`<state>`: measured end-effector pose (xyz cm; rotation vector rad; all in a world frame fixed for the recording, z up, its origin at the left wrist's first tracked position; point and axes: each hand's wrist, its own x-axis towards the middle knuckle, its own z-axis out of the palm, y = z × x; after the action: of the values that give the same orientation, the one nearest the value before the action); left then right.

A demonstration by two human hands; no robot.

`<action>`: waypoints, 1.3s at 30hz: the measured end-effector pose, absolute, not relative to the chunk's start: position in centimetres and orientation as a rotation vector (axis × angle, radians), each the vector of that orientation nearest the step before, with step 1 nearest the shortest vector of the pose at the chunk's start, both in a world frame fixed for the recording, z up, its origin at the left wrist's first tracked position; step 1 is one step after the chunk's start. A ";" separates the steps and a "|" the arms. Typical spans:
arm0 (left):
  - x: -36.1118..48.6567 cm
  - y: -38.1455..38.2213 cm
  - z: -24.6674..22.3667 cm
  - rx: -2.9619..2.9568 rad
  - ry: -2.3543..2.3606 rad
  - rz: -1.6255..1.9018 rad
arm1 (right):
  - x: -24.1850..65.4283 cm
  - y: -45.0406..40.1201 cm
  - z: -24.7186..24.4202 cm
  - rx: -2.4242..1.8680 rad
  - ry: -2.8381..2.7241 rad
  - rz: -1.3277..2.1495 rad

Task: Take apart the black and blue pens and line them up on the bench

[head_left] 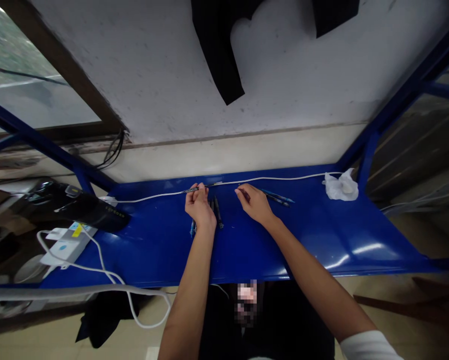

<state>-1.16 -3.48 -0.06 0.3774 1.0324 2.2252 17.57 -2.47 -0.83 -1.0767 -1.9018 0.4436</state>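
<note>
Two bare hands work over the blue tabletop (247, 252). The L hand (201, 208) pinches a thin dark pen (191, 190) b/w thumb & fingers, up near the back edge, right by the long white cord (280, 178). The R hand (257, 203) is curled, thumb near the fingertips; can't tell if it has smth. in it. A couple of dark pens (218, 212) lie just beside the L hand, & a blue tip (192, 230) pokes out on its other side. A blue pen (275, 193) & one more dark one lie just past the R hand.

What could go wrong? The pinch looks small, so the held pen could slip & drop, prob. onto the cord. A bump from the L wrist could make the pens next to it roll apart. If the R arm swings out, it could knock its pens toward the crumpled white bag (341, 186). Also, a white wire (155, 326) loops past the front edge near the L arm; an elbow could catch it & tug the power strip (69, 248) by the black bottle (93, 210).
</note>
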 end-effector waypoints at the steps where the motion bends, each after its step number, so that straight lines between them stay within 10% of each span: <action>1: -1.0 -3.5 -0.1 0.380 1.032 2.219 | 17.6 -2.5 -0.8 -1.074 -1.902 0.447; 39: 1.7 -4.7 0.4 0.778 1.004 1.708 | 17.5 -2.5 -1.0 -0.976 -2.002 0.515</action>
<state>1.69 -4.65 0.44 0.7780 1.0042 1.7081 17.48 -2.47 -0.95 -0.9759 -2.0022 0.5155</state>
